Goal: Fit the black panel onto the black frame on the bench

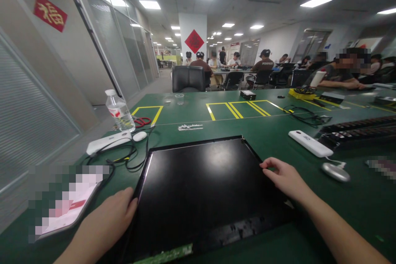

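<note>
A black, glossy display panel (201, 185) with a thin dark frame lies in front of me on the green table (173, 136). A green circuit board strip (168, 254) shows along its near edge. My left hand (109, 216) is closed on the panel's left edge, thumb toward the screen side and the other fingers mostly hidden. On the opposite side, my right hand (283, 177) pinches the right edge between thumb and fingertips. Ceiling light reflects off the far half of the screen.
Left of the panel are a phone (69, 206), cables, a white power bank (109, 141), red scissors (142, 122) and a water bottle (120, 111). Another white power bank (310, 143) and a silver mouse-shaped device (335, 172) lie right. Several people sit beyond the table.
</note>
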Demonstrator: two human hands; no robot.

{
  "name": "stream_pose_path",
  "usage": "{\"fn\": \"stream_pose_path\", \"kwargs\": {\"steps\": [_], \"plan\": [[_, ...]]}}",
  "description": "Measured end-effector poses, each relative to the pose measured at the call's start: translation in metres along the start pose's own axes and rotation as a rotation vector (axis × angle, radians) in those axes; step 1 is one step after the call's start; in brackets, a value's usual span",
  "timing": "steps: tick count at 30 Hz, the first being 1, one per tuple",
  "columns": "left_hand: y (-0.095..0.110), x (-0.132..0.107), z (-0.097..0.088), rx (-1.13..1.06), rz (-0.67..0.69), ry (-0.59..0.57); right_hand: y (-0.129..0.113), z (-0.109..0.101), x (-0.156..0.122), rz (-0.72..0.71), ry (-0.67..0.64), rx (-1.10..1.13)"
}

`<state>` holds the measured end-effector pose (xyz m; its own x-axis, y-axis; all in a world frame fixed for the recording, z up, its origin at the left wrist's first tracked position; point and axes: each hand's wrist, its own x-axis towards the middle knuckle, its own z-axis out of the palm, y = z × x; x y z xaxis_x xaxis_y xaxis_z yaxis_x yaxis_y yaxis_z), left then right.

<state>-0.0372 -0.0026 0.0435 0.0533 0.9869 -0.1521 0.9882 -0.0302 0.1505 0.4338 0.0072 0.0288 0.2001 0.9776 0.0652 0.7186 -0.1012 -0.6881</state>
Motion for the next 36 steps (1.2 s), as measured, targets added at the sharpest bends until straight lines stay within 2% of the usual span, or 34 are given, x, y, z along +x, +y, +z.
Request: {"fn": "stream_pose_path", "kwargs": {"steps": [2, 6, 9, 14, 19, 28, 32, 36], "plan": [[-0.001, -0.001, -0.001, -0.002, 0.026, -0.003, 0.002, -0.002, 0.002, 0.033, 0.012, -0.024], [-0.005, 0.0, 0.0, -0.049, 0.037, 0.006, 0.014, -0.005, 0.009, 0.048, 0.118, -0.204], [-0.01, 0.002, 0.0, -0.134, 0.034, 0.016, 0.023, -0.002, 0.012, 0.096, 0.057, -0.248], [-0.013, 0.007, -0.007, -0.327, 0.02, 0.05, 0.027, 0.002, 0.015, 0.08, -0.02, -0.219], [-0.005, 0.009, -0.009, -0.61, -0.062, 0.114, 0.032, 0.0, 0.021, 0.113, -0.04, -0.213], [0.017, 0.006, 0.016, -1.162, -0.284, 0.144, 0.039, -0.005, 0.026, 0.117, -0.026, -0.226], [0.023, 0.006, 0.018, -1.248, -0.369, 0.144, 0.04, -0.006, 0.026, 0.12, -0.021, -0.212], [0.029, 0.006, 0.016, -1.155, -0.399, 0.155, 0.041, -0.007, 0.025, 0.13, -0.026, -0.211]]}}
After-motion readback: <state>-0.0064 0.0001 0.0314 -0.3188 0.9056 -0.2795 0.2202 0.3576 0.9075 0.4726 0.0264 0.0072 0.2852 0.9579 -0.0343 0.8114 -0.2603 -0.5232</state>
